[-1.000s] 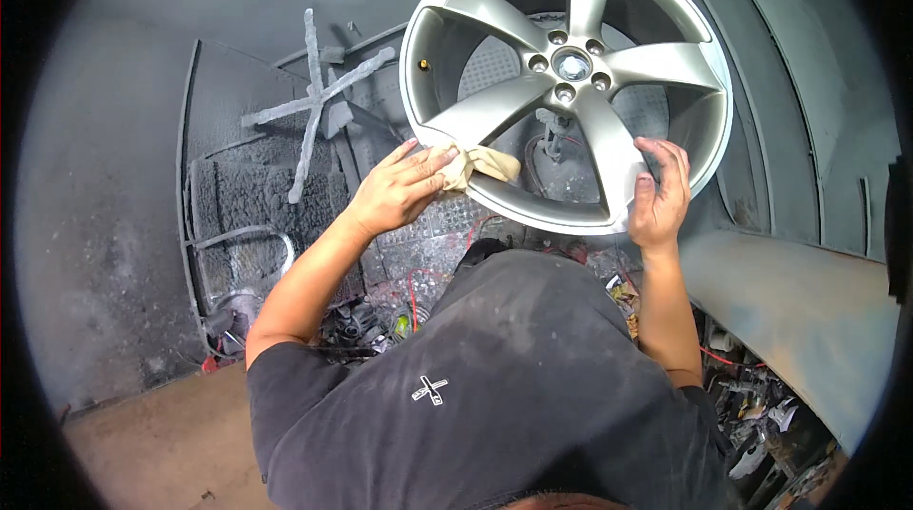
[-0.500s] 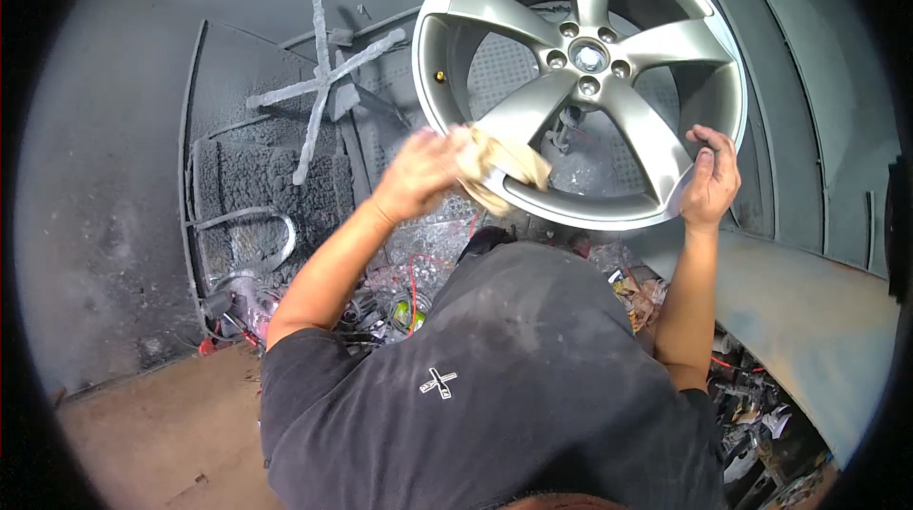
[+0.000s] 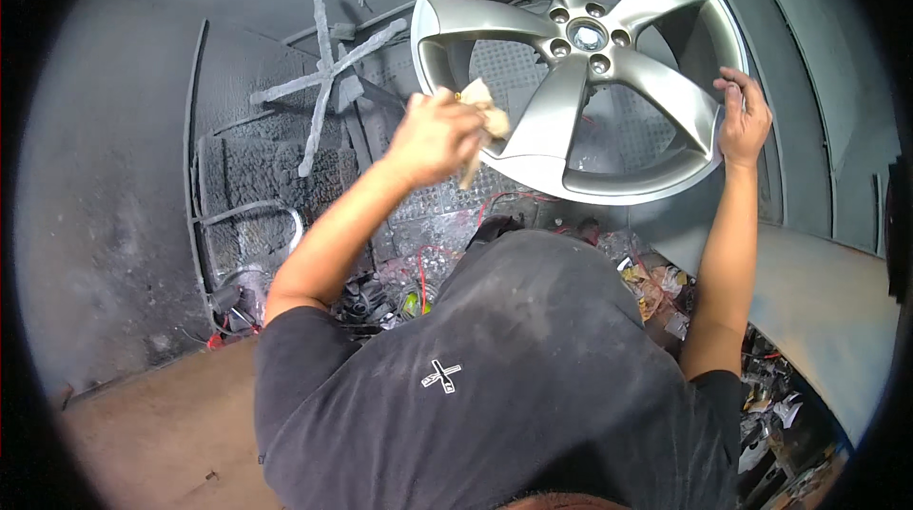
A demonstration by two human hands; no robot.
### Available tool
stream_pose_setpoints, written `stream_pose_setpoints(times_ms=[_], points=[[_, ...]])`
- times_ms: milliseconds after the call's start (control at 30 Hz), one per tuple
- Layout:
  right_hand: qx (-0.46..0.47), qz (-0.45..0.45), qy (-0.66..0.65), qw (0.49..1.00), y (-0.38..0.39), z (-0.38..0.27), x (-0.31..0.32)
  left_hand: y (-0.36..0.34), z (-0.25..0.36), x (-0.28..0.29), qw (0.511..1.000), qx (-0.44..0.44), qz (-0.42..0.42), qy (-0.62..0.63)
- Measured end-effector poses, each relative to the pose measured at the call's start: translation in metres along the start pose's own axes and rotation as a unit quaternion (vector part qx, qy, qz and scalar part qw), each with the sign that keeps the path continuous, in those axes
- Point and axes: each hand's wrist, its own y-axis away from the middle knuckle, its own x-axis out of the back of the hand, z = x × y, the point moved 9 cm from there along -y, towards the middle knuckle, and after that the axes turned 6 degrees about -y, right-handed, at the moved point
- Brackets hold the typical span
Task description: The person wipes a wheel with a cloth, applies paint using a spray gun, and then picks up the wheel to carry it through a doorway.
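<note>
Closest to me is my own dark T-shirt (image 3: 533, 386), dusty down the front, with a small white crossed mark (image 3: 441, 377) on it. Beyond it my bare forearms reach forward, spread apart. My left hand (image 3: 437, 137) is closed around a crumpled cream cloth (image 3: 492, 120), which sits at the lower left of the wheel's rim, one end of it hanging below my fingers. My right hand (image 3: 747, 120) is at the rim's outer edge on the right side, fingers bent; I can't tell whether it grips the metal or only rests against it. Between my hands is the silver wheel (image 3: 571, 87), its five-spoked face toward me, with five bolt holes around the centre and its top edge cut off by the view. Past my shirt, on the left, a thin red line (image 3: 423, 274) runs down by a bright green object (image 3: 412, 305) among dark clutter. Farther off, left of the wheel, stands a grey-crusted cross-shaped frame (image 3: 326, 73), against dark grey panels (image 3: 105, 225).
</note>
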Motion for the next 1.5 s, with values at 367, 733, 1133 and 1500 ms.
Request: stream_pose_setpoints(times_ms=[367,733,1133,1500], points=[[0.013,0.064,-0.227,0.972,0.101,-0.087,-0.024,0.037,-0.053,0.01,0.994,-0.005,0.097,-0.056],[-0.069,-0.083,0.039,0.993,0.089,-0.062,-0.045,-0.009,-0.033,0.005,0.994,-0.07,-0.069,-0.05],[-0.086,-0.075,0.045,0.992,0.083,-0.048,-0.037,0.016,-0.016,0.008,0.997,-0.075,0.021,-0.015],[-0.075,-0.065,0.018,0.995,0.074,-0.035,-0.025,0.044,0.09,0.004,0.921,-0.097,0.097,0.364]])
